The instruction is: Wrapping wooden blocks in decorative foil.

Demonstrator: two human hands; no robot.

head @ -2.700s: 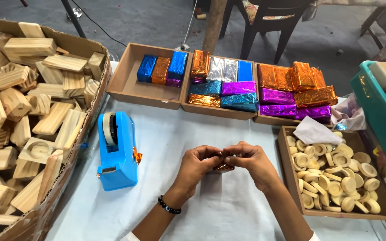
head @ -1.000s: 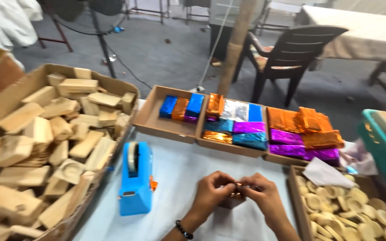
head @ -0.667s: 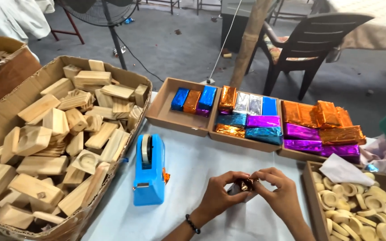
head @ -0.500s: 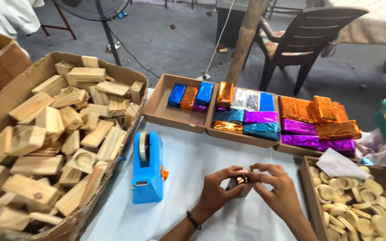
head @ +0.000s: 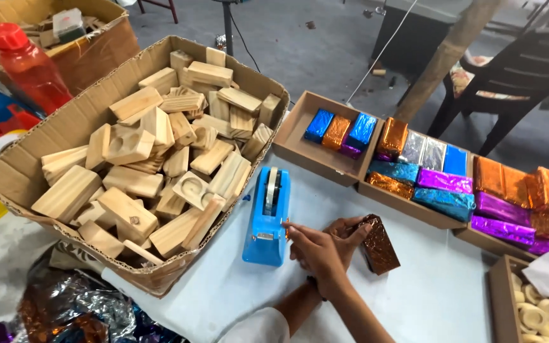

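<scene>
My left hand holds a block wrapped in brown foil that rests tilted on the pale blue table. My right hand crosses over the left wrist. Its fingertips touch the cutter end of the blue tape dispenser, just left of the block. Whether they pinch the tape end is hidden. A black band sits on my left wrist.
A large carton heaped with bare wooden blocks stands at the left. Cardboard trays of shiny foil-wrapped blocks line the far edge. A tray of wooden rings is at the right. A red bottle, crumpled foil and a dark chair surround the table.
The view has swung left and closer. Both hands were working together on the wrapped block. Now my right hand has reached left to the tape dispenser while my left keeps the block.
</scene>
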